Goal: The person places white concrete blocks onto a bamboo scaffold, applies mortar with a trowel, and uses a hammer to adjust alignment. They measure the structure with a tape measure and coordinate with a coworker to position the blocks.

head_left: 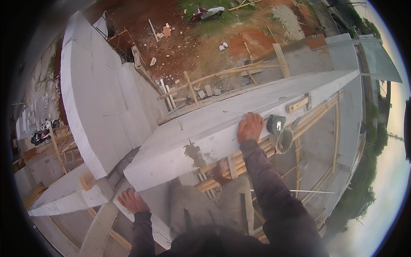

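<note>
My right hand [251, 127] rests palm down on the top edge of a long white block wall [171, 160], its fingers bent toward the far side and holding no tool. My left hand [133, 200] lies with fingers apart on the white blockwork at the near corner. Just right of my right hand, a dark round-cornered case like a tape measure [274, 124] sits on the wall. Beside it is a clear greenish cup-like thing [284, 140]. Farther along the wall lies a tool with a wooden handle [297, 104]. A wet grey patch [195, 154] marks the wall.
A taller white wall [96, 98] rises at the left. Bamboo and timber scaffold poles [317, 115] run along the near side, below me. Beyond the wall, far down, are red earth, rubble, loose blocks [208, 90] and a motorcycle [207, 13]. A small wood block [87, 181] sits left.
</note>
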A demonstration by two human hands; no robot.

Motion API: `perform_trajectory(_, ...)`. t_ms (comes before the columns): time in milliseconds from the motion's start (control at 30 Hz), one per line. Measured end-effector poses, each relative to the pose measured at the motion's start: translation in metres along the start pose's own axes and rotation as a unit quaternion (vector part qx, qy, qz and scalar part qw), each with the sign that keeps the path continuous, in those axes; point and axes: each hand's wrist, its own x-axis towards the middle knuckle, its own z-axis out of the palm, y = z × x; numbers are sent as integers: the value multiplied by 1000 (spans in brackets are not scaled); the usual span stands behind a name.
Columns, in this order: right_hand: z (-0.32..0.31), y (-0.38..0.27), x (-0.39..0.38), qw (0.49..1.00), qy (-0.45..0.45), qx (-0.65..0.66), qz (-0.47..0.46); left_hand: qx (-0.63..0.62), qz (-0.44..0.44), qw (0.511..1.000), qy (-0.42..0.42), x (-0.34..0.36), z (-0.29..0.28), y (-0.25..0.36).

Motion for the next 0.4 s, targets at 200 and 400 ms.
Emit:
perform_trajectory(200, -3, -2, 0, 1000, -9, -10, 16, 7, 8, 1000, -1, 0, -2, 1)
perform_trajectory(400, -8, -5, -1, 1000, -15, 2, 25, 17, -2, 1000, -11, -4, 4, -7)
